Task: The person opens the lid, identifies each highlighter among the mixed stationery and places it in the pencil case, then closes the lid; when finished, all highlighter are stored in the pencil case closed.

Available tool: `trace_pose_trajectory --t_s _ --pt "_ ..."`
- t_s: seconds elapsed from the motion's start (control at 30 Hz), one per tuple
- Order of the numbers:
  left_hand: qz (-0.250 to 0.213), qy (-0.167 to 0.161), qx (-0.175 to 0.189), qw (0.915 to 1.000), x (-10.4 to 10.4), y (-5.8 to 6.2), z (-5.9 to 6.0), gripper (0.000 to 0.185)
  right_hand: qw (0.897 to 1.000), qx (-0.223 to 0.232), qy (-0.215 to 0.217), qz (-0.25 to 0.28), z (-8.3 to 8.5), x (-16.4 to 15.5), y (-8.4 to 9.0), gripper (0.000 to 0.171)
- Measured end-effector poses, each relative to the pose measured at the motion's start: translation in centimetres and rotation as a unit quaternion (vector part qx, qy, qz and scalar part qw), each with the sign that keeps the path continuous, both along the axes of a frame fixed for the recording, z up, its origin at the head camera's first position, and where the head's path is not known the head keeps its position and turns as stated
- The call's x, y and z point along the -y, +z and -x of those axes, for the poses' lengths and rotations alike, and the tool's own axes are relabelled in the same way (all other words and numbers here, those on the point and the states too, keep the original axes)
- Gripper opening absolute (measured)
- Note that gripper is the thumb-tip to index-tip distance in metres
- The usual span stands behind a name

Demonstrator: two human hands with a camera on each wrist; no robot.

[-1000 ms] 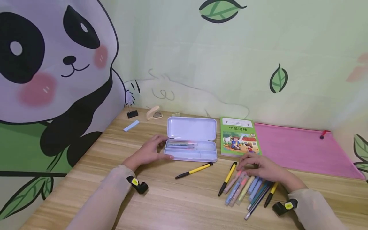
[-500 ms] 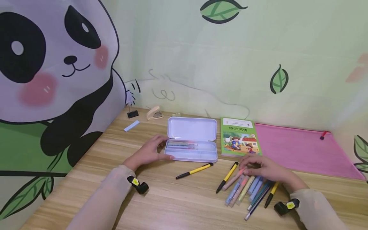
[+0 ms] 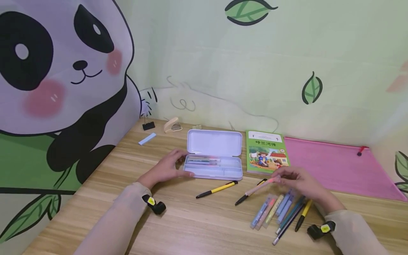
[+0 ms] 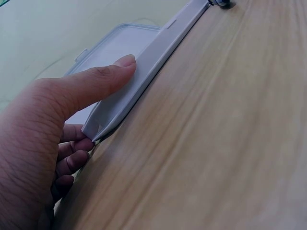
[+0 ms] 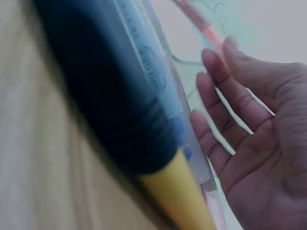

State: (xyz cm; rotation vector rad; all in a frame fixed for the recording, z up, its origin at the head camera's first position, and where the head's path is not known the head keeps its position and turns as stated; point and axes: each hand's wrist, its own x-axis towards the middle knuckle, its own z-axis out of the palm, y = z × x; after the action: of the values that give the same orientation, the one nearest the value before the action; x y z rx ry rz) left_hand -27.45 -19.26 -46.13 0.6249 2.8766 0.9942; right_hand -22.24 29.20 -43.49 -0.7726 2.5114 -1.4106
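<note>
- Since half a second ago: slim pale-pink plastic pen raised off the pile, now slanting in the air, pinched at its upper end by the right hand; black-and-yellow pen beneath it left on the wooden tabletop.
- Unchanged: left hand gripping the left end of the open, smooth white plastic pencil case, thumb along the front wall, fingers curled round the corner.
- Case rectangular with rounded corners, lid flat behind; thin pens inside the left compartment.
- Pastel pens and dark pencils fanned side by side just below the right hand; a second yellow-and-black pen apart, in front of the case.
- Left wrist view only: thumb pressed on the case's thin rim, woodgrain close up.
- Right wrist view only: open palm, fingers loosely extended, pink pen at the fingertips; blurred black-and-yellow barrel close to the lens.
</note>
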Motion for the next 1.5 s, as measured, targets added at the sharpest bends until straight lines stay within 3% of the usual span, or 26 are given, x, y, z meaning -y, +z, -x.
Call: trace_pose_trajectory --t_s 0.17,0.4,0.57,0.7,0.87,0.97,1.13,1.5 --pt "0.001 0.002 -0.002 1.0 0.2 0.0 0.2 0.093 0.998 0.023 -0.04 0.044 -0.2 0.5 1.0 0.024" --pt "0.002 0.004 -0.006 1.0 0.1 0.0 0.3 0.094 0.985 0.031 -0.148 0.086 -0.9 4.6 3.6 0.044" --pt "-0.002 -0.002 -0.008 1.0 0.1 0.1 0.3 0.094 0.98 0.048 -0.138 0.133 -0.7 9.5 4.7 0.044" --pt "0.001 0.003 -0.009 1.0 0.1 0.2 0.3 0.094 0.986 0.012 -0.119 0.115 0.8 14.3 5.2 0.033" --pt "-0.005 -0.002 -0.009 0.9999 0.1 -0.1 0.4 0.094 0.986 -0.109 -0.106 0.073 3.5 19.2 3.1 0.026" --pt "-0.006 -0.003 -0.002 1.0 0.2 -0.2 0.3 0.096 0.98 -0.151 -0.118 0.051 4.4 20.4 1.0 0.024" --pt "-0.006 0.004 0.003 1.0 0.2 -0.2 0.3 0.098 0.977 -0.159 -0.133 0.051 4.6 20.1 -0.8 0.022" --pt "-0.003 -0.002 -0.002 1.0 0.0 0.0 0.1 0.099 0.979 -0.151 -0.135 -0.007 5.1 19.5 -1.4 0.022"
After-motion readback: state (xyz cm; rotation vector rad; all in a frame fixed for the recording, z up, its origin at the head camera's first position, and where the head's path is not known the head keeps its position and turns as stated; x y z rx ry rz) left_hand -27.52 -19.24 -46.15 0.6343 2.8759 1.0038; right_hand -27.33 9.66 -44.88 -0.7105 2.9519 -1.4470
